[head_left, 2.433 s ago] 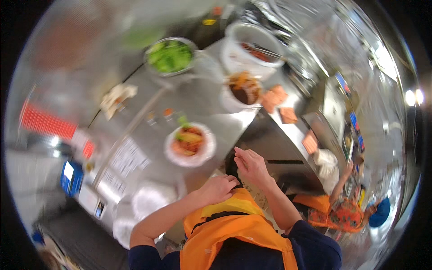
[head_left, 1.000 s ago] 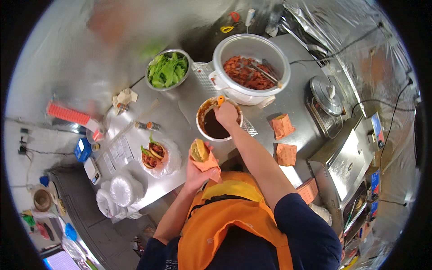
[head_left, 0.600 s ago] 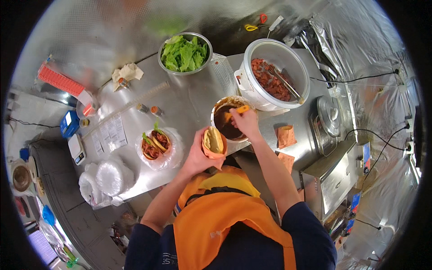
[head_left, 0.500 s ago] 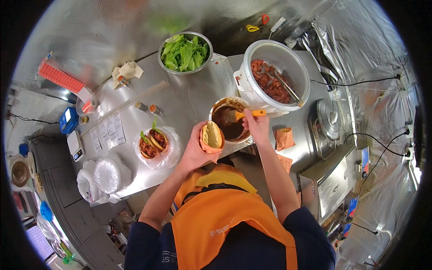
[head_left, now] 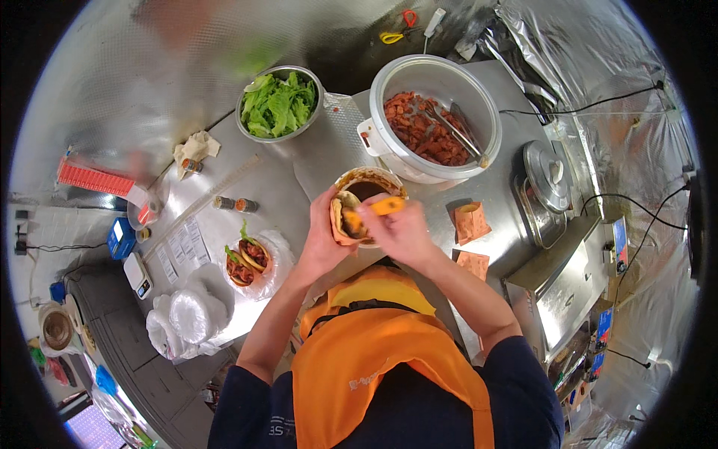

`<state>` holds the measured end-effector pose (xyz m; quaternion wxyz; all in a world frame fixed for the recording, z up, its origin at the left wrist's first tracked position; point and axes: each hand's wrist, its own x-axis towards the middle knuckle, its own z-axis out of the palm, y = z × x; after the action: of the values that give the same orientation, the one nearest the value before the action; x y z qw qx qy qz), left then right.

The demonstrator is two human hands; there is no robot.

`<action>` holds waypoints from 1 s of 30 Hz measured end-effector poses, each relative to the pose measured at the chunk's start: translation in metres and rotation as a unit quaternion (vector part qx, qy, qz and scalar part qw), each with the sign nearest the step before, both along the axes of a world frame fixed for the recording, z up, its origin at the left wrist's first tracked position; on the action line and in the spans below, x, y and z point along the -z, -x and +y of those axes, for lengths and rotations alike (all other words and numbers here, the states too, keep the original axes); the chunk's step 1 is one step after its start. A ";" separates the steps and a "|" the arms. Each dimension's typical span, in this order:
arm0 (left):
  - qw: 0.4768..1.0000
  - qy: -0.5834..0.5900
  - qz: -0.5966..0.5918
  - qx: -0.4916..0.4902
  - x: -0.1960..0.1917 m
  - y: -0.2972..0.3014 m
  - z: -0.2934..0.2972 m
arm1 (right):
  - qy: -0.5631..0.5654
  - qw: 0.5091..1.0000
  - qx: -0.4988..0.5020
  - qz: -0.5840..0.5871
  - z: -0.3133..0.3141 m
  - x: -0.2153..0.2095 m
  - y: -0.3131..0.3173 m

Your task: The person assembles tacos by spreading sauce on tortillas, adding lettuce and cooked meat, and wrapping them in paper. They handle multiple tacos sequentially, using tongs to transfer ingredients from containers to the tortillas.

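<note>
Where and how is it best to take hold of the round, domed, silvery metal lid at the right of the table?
Probably by the pale knob near its middle, from above, with fingertips around it. The knob stands out from the smooth, curved lid, while the thin rim seems to offer less grip.

A white scale (head_left: 137,274) stands beside a blue device (head_left: 120,238), near paper slips (head_left: 196,239).

Head-worn fisheye camera is looking down
From close above, it is facing left hand (head_left: 320,238), right hand (head_left: 404,235) and steel counter (head_left: 288,170).
</note>
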<state>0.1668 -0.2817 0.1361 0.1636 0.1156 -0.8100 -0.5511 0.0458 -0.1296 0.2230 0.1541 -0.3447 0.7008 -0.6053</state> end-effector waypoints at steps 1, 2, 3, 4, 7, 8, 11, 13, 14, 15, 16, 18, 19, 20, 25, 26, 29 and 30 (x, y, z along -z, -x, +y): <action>1.000 0.005 0.005 0.001 0.003 0.001 0.001 | -0.019 0.994 -0.032 0.102 -0.004 0.002 0.003; 1.000 0.012 0.010 -0.003 0.006 0.002 -0.001 | -0.030 0.992 -0.005 0.120 -0.005 0.000 0.006; 1.000 0.020 0.016 -0.007 0.008 0.002 -0.004 | -0.041 0.989 0.022 0.139 -0.005 -0.005 0.008; 0.999 0.035 0.012 -0.016 0.009 0.002 -0.008 | -0.051 0.985 0.048 0.157 -0.006 -0.010 0.010; 0.997 0.065 0.033 -0.022 0.012 0.001 -0.008 | -0.083 0.975 0.028 0.202 -0.011 -0.029 0.005; 0.999 0.013 0.034 -0.029 0.013 -0.001 -0.005 | -0.089 0.973 0.007 0.215 -0.012 -0.024 0.007; 0.998 -0.015 0.045 -0.044 0.014 0.000 -0.006 | -0.098 0.971 -0.019 0.218 -0.018 -0.015 0.010; 0.997 -0.055 0.022 -0.052 0.019 -0.003 -0.006 | -0.093 0.981 0.013 0.172 -0.019 -0.030 0.007; 0.996 -0.062 0.008 -0.058 0.018 -0.005 -0.005 | -0.099 0.974 -0.001 0.202 -0.020 -0.026 0.009; 0.996 -0.069 -0.006 -0.064 0.017 -0.007 -0.003 | -0.105 0.967 -0.015 0.231 -0.021 -0.019 0.013; 0.998 -0.027 -0.015 -0.050 0.015 -0.006 -0.003 | -0.110 0.959 -0.029 0.259 -0.021 -0.015 0.015; 0.992 -0.114 -0.016 -0.043 0.002 -0.007 0.001 | -0.077 0.989 -0.027 0.121 -0.021 -0.014 0.014; 0.987 -0.156 -0.017 -0.039 -0.001 -0.007 0.002 | -0.059 0.997 -0.026 0.050 -0.021 -0.013 0.014; 0.984 -0.170 -0.007 -0.042 0.005 -0.004 -0.002 | -0.068 0.991 -0.010 0.110 -0.026 -0.009 0.014; 0.991 -0.127 -0.003 -0.045 0.005 -0.008 0.000 | -0.060 0.998 0.036 0.002 -0.016 -0.009 0.019; 0.988 -0.138 -0.009 -0.072 0.011 -0.010 -0.003 | -0.056 0.994 0.064 -0.071 -0.011 -0.012 0.022; 0.983 -0.145 -0.005 -0.110 0.028 -0.020 -0.018 | -0.114 0.988 0.049 -0.096 0.011 0.009 0.051; 0.981 -0.156 -0.007 -0.116 0.031 -0.026 -0.020 | -0.164 0.985 0.011 -0.042 0.016 0.019 0.060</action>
<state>0.1924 -0.3017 0.1053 0.2011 0.2370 -0.6963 -0.6470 -0.0146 -0.1136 0.2040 0.2308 -0.2811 0.7877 -0.4973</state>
